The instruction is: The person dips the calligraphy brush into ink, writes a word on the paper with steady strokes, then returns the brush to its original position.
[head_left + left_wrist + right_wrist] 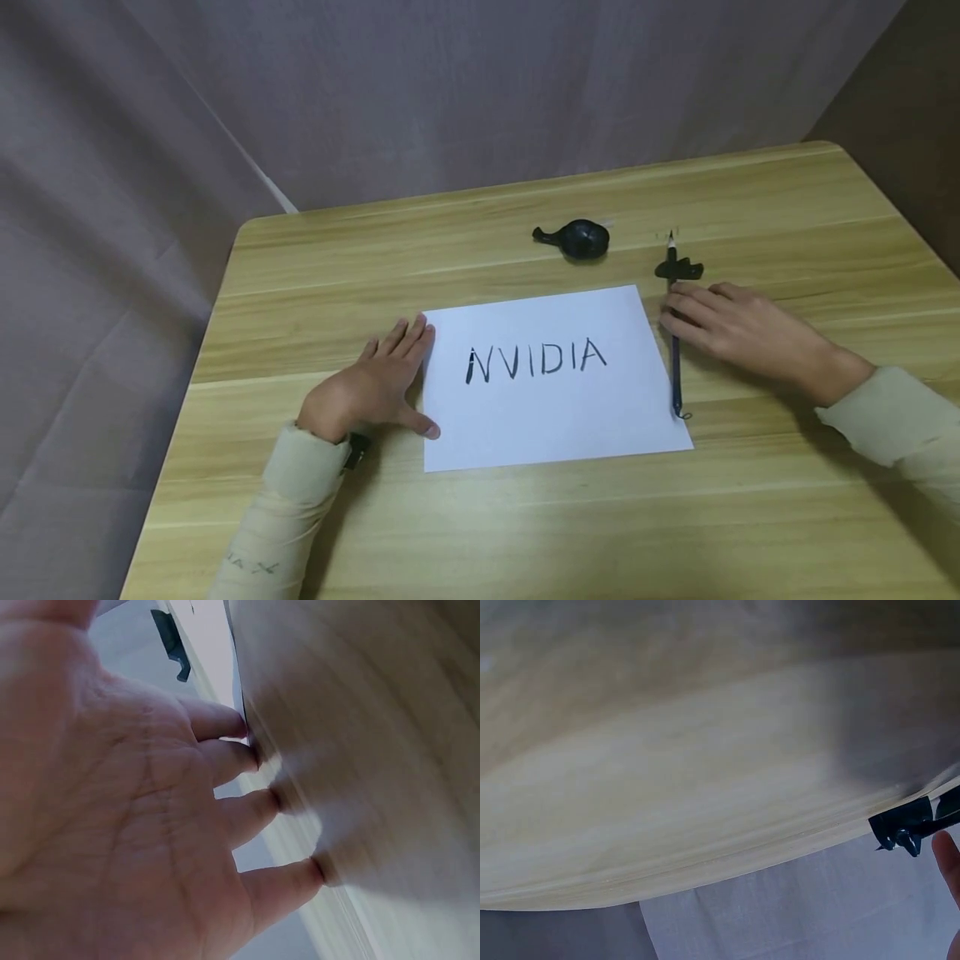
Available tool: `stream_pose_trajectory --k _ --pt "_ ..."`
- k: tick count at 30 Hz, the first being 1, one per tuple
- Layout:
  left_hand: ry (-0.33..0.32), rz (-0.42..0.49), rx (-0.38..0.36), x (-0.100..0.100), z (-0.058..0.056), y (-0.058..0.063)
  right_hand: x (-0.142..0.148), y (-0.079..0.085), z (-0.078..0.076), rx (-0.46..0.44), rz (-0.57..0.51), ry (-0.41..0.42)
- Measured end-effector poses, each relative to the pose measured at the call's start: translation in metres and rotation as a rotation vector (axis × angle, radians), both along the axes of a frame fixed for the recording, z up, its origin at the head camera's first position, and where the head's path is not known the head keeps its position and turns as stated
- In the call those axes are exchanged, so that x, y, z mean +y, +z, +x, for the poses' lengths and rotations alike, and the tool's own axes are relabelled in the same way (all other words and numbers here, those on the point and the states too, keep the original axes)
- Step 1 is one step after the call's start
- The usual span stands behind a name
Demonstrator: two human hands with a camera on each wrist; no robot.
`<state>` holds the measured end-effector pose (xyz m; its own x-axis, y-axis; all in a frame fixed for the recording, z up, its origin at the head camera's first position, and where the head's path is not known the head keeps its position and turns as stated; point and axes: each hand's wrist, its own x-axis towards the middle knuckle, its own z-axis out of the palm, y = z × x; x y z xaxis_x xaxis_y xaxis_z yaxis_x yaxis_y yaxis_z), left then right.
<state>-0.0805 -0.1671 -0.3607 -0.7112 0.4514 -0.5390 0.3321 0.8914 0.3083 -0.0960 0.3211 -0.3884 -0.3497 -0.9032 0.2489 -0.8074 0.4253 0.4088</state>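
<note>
My left hand [375, 387] lies spread at the left edge of a white sheet of paper [555, 425], fingertips and thumb touching it. "NVIDIA" is written on the sheet in black strokes, the first one thicker. In the left wrist view, the palm and straight fingers of the left hand [150, 795] show. Beyond the sheet's right edge, my right hand [727, 329] holds a dark writing brush [677, 375] by its handle; the thumb is hidden. The brush lies across a black brush rest [686, 269], pale tip pointing away. The right wrist view catches only a fingertip beside the brush rest [900, 823].
A glossy black, round-bodied object with a narrow neck [583, 240] lies behind the paper. Everything stands on a wood-grain table [375, 533]. A grey curtain [450, 92] hangs along its far and left sides.
</note>
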Motion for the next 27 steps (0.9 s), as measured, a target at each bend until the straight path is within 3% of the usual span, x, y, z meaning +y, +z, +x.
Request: stream_pose_trajectory --k 12,19,27 --pt "0.063 -0.023 0.062 0.0056 0.0086 -0.0075 -0.0029 0.0005 0.0013 -0.030 0.021 0.015" --pt "0.066 -0.059 0.085 0.0069 0.0037 -0.0072 -0.0014 0.0027 -0.0021 -0.051 0.011 0.005" --pt "0.062 -0.076 0.052 0.0090 0.0001 -0.0051 -0.0005 -0.0006 0.0018 -0.134 -0.039 -0.066"
